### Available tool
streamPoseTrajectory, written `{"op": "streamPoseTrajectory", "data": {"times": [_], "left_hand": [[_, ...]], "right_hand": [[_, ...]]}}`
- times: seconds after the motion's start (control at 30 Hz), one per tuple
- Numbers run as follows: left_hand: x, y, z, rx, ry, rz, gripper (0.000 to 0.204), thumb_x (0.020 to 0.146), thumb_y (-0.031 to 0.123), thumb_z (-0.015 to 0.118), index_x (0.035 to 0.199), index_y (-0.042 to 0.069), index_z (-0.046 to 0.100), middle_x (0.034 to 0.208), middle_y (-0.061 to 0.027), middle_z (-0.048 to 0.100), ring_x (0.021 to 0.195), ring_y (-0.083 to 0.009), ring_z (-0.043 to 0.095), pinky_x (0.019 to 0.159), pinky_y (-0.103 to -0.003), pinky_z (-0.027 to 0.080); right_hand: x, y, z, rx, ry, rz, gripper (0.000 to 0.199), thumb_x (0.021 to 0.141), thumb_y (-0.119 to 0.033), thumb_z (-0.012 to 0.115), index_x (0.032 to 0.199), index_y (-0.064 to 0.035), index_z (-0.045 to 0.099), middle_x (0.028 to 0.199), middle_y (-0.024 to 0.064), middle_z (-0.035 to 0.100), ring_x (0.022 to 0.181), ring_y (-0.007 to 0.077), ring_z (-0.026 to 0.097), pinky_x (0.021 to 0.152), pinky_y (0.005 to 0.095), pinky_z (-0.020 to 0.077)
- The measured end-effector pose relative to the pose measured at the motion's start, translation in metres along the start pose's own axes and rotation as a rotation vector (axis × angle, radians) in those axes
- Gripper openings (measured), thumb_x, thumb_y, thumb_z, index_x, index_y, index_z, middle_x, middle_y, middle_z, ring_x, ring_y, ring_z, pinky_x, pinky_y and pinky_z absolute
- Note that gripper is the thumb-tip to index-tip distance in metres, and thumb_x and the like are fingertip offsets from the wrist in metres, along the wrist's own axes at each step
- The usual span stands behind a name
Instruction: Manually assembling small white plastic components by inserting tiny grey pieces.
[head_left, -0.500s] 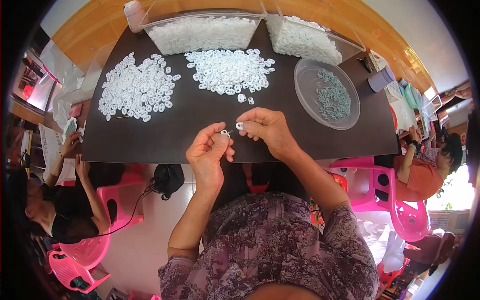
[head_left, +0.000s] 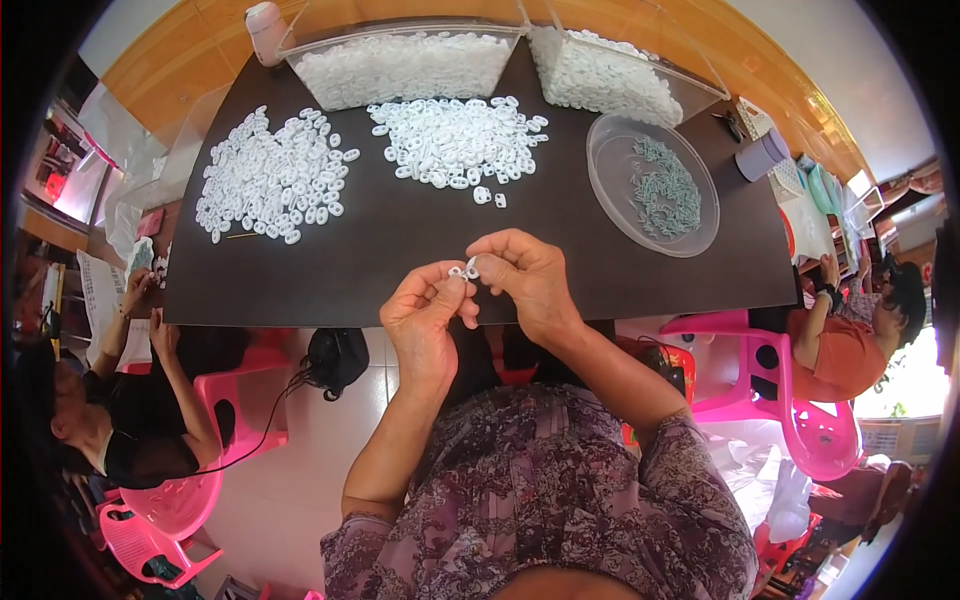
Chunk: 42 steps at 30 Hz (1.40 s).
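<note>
You pinch one small white ring (head_left: 466,269) between your left hand (head_left: 428,318) and right hand (head_left: 527,280), held together over the table's (head_left: 400,260) near edge, while two large white piles (head_left: 272,175) at its far side look unworked.

small white plastic ring (head_left: 466,270), pinched above dark table edge

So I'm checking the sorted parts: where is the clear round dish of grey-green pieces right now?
In the head view the clear round dish sits on the right part of the dark table, right of the middle pile of white rings and just in front of the right-hand clear bin.
</note>
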<state>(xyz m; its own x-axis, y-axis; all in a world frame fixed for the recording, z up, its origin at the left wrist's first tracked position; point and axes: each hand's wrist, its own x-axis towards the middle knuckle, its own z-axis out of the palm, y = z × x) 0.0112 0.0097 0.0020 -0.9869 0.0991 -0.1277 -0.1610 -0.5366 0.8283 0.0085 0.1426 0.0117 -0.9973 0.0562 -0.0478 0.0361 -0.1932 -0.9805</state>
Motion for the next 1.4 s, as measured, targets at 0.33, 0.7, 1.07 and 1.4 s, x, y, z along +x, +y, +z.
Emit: {"op": "streamPoseTrajectory", "data": {"times": [0.33,0.7,1.07,1.4], "left_hand": [[-0.004,0.000,-0.002,0.006,0.034,0.062,0.012,0.087,0.004,0.059,0.095,-0.005,0.060,0.075,-0.0091,0.062,0.055,-0.0125,0.056,0.048,-0.022,0.044],[-0.008,0.006,-0.002,0.159,0.063,0.100,0.013,0.086,0.003,0.059,0.096,-0.004,0.062,0.074,-0.0074,0.062,0.056,-0.0102,0.055,0.048,-0.021,0.043],[-0.008,0.002,-0.008,0.220,0.054,0.126,0.012,0.086,0.003,0.059,0.096,-0.003,0.062,0.075,-0.0036,0.061,0.058,-0.0075,0.054,0.049,-0.018,0.042],[-0.006,0.002,-0.008,0.270,0.036,0.123,0.013,0.087,0.003,0.058,0.098,-0.004,0.062,0.076,-0.0025,0.060,0.059,-0.0065,0.053,0.050,-0.017,0.041]], "right_hand": [[-0.004,-0.001,0.005,0.012,0.029,-0.008,0.015,0.083,-0.002,0.058,0.097,0.0005,0.064,0.079,0.0010,0.063,0.070,0.0046,0.054,0.059,0.0191,0.0425],[0.001,-0.008,0.002,-0.058,-0.045,-0.028,0.014,0.082,0.001,0.058,0.095,0.0024,0.063,0.083,0.0022,0.064,0.074,0.0055,0.056,0.066,0.0200,0.0459],[0.005,0.001,0.005,-0.152,-0.084,-0.086,0.011,0.081,0.002,0.057,0.091,0.0026,0.063,0.081,0.0025,0.063,0.074,0.0062,0.056,0.067,0.0213,0.0463],[0.003,0.008,0.010,-0.135,-0.019,-0.125,0.013,0.082,0.001,0.059,0.095,0.0023,0.061,0.083,0.0041,0.063,0.076,0.0082,0.057,0.067,0.0225,0.0468]]}}
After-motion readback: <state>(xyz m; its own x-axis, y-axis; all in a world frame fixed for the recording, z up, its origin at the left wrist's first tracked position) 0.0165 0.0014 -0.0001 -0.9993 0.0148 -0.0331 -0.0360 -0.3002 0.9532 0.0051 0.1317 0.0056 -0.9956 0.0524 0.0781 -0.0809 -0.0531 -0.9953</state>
